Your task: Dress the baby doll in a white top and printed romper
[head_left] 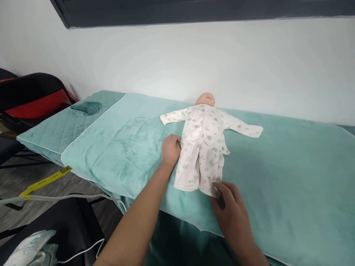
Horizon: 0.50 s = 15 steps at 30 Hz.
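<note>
Teal plush cloth spreads over most of the long bed, its pale piped edge running diagonally at the left and along the front. Beyond that edge, at the left of the frame, lies a quilted cover of a similar teal, with an oval opening near its far side. A white wall rises behind the bed, crossed at the top of the frame by a dark panel.

Right of centre, a doll lies on the cloth with its head towards the wall, dressed in a white patterned top with sleeves spread wide and matching trousers. The left hand rests at the side of the clothes near the waist, fingers curled; whether its grip holds any fabric cannot be told. The right hand, at lower centre-right, has its fingertips at a trouser hem; whether that grip is closed on it is unclear.

Black-and-red chairs stand at the left edge. At the lower left are a black seat bearing a white-and-green bundle, a pale cable with a yellow tag, and grey wood-look flooring.
</note>
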{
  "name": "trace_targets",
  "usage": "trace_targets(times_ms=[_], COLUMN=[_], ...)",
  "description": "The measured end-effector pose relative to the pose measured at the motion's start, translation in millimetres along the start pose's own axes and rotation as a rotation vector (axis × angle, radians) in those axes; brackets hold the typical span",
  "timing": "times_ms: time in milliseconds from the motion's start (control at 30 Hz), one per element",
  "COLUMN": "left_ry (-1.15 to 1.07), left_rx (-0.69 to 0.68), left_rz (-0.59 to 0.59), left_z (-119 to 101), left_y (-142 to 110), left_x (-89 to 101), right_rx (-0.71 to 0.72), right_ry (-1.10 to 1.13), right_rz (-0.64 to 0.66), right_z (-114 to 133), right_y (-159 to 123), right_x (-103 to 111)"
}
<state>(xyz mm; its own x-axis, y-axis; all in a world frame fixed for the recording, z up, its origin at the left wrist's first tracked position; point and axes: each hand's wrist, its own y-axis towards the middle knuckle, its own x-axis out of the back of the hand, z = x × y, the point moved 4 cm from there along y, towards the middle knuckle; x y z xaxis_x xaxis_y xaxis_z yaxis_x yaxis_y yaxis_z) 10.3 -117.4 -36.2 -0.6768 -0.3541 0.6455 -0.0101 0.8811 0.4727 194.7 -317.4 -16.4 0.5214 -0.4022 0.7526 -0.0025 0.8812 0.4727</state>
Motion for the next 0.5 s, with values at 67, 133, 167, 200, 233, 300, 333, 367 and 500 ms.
trace_targets(times_ms=[67,133,167,200,233,300,333,367,500], left_ry=[0.004,0.003,0.001,0.0,-0.001,-0.002,-0.003,-0.004,-0.002], left_rx=[-0.001,-0.003,-0.003,-0.004,-0.003,-0.002,-0.003,-0.004,0.001], left_rz=[0.001,0.002,0.002,0.002,0.002,0.002,0.002,0.003,0.008], left_z=[1,1,2,2,2,2,2,2,2], left_y=[0,0,0,0,0,0,0,0,1], left_x=[-0.6,-1.1,-1.3,-1.4,-1.5,-1.4,-1.3,-1.2,-1.3], right_rx=[-0.057,-0.062,-0.052,-0.038,-0.028,-0.027,-0.036,-0.05,-0.094], right_ry=[0.06,0.114,0.136,0.155,0.171,0.2,0.212,0.22,0.216], right_rz=[0.006,0.002,-0.009,-0.025,-0.044,-0.09,-0.109,-0.12,-0.084], right_z=[-4,-3,-1,1,3,5,6,5,4], right_y=[-3,-6,-7,-8,-9,-12,-14,-14,-16], right_x=[1,4,6,9,11,15,17,18,13])
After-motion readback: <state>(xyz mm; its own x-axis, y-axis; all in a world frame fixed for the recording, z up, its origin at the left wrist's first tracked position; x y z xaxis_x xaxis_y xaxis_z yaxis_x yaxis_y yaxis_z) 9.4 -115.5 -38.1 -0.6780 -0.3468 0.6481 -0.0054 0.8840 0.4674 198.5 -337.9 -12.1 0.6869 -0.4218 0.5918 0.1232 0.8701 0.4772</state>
